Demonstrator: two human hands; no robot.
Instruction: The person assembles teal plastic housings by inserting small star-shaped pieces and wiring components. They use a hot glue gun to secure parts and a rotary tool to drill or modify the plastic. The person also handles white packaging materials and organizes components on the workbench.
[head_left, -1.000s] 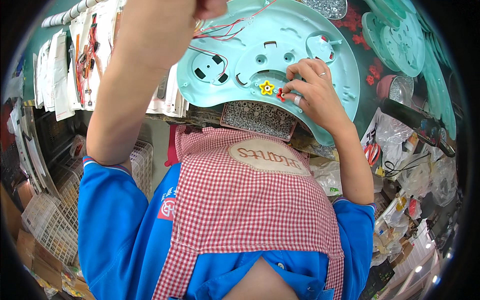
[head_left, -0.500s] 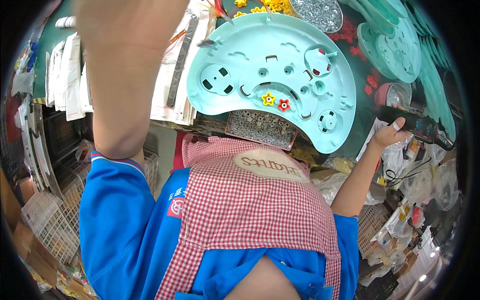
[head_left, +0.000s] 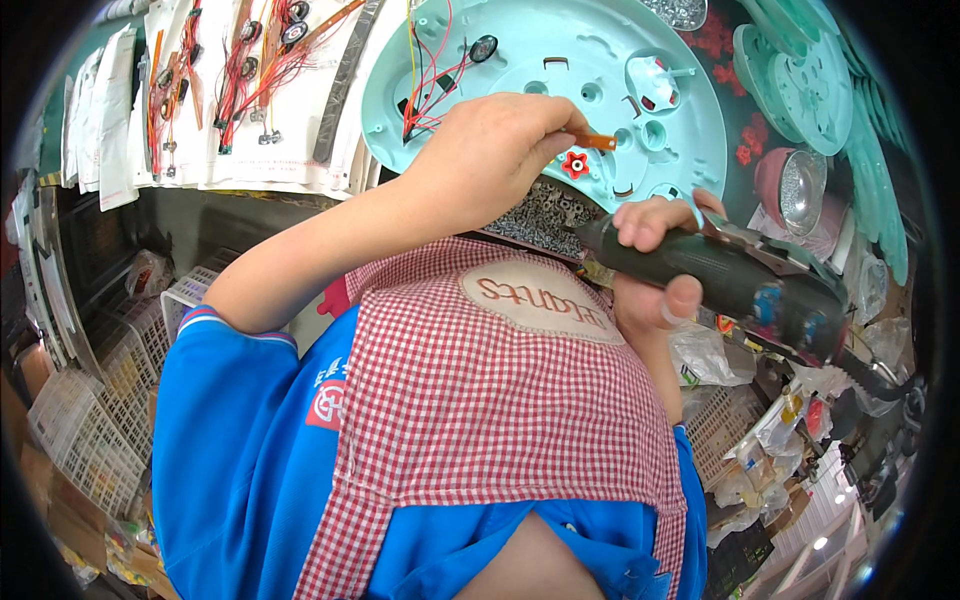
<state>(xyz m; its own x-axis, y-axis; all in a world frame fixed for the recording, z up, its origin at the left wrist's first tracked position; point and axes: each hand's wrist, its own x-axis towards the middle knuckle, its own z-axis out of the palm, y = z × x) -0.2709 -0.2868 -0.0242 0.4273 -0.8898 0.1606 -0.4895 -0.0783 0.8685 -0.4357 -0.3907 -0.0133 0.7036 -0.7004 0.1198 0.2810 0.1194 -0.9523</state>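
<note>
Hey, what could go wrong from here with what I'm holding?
The loose wires on the teal shell might snag on your left hand or the brown strip it pinches. The black tool in your right hand points toward the small metal parts and could scatter some if it dips.

left forearm (head_left: 325, 235) aslant toward the middle, left hand (head_left: 495, 150) in a fingertip pinch, right hand (head_left: 648, 222) in a curled grip

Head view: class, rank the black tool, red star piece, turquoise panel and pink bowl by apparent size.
1. Turquoise panel
2. Black tool, perhaps enlarged by nearness to the camera
3. Pink bowl
4. Red star piece
</note>
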